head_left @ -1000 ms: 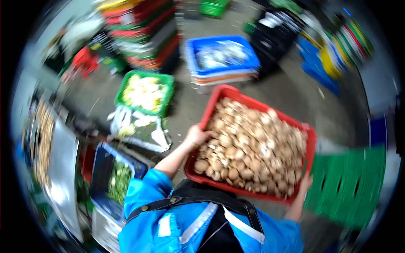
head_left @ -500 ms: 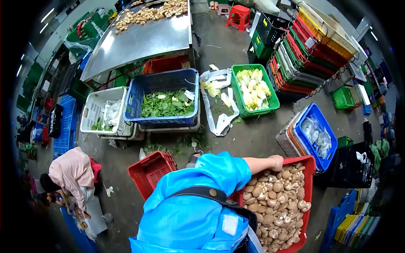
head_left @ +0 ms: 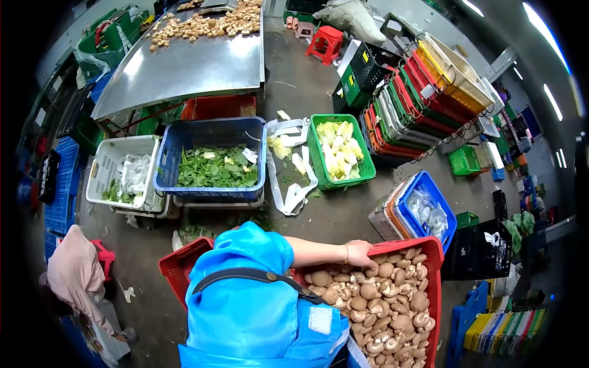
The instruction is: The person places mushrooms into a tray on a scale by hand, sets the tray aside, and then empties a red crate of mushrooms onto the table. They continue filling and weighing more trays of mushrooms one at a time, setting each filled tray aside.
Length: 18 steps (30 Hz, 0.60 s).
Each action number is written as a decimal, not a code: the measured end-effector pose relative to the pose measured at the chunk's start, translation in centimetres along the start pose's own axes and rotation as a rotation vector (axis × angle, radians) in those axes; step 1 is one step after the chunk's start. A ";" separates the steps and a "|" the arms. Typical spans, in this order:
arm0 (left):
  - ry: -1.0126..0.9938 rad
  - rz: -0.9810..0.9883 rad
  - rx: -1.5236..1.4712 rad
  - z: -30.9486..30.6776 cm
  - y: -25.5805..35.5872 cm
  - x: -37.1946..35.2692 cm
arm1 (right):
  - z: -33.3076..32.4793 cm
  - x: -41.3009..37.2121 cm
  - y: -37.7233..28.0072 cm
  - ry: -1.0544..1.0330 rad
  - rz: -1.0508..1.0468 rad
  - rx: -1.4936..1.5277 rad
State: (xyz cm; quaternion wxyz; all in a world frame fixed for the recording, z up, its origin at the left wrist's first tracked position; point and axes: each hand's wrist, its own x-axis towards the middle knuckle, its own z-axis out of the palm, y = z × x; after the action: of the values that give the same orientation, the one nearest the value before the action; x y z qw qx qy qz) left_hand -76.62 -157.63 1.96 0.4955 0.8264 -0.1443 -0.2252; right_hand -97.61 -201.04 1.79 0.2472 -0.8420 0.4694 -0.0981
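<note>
My left hand [head_left: 358, 253] reaches out from a blue sleeve and grips the far rim of a red crate [head_left: 434, 260], its fingers closed over the edge. The crate is filled with brown-capped mushrooms [head_left: 383, 300], some showing pale stems. Part of the crate is hidden behind my blue clothing. My right hand is out of sight. A second red crate [head_left: 178, 262] lies partly behind my sleeve on the left.
A blue crate of green leaves [head_left: 218, 170], a white crate [head_left: 98, 178] and a green crate of pale leafy heads [head_left: 336, 149] stand ahead. Stacked crates [head_left: 423, 92] rise at right. A metal table [head_left: 184, 67] holds mushrooms. Another person [head_left: 76, 264] bends at left.
My view has shifted, so the surroundings sit further left in the frame. My left hand stays at the mushroom crate's rim, and that crate appears more upright in view.
</note>
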 end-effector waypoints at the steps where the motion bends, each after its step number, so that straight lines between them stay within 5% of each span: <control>1: 0.010 -0.013 -0.041 -1.6 0.0 -1.1 | -0.1 -0.8 -0.6 -0.020 0.012 0.019; 9: 0.236 -0.038 -0.185 -13.3 -9.5 -9.0 | 0.7 -8.0 -8.0 -0.207 0.094 0.167; 13: 0.505 -0.036 -0.211 -21.3 -14.6 -15.8 | 4.9 -10.0 -17.1 -0.376 0.054 0.259; 18: 0.861 -0.315 -0.538 -27.6 -19.5 -26.3 | 15.9 -11.1 -33.8 -0.689 -0.179 0.447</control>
State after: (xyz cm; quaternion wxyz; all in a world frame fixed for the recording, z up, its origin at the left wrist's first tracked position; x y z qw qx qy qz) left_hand -84.61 -115.56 2.00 0.6644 0.6995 0.2609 0.0337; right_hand -72.16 -171.79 6.05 0.5568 -0.7887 0.2515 0.0685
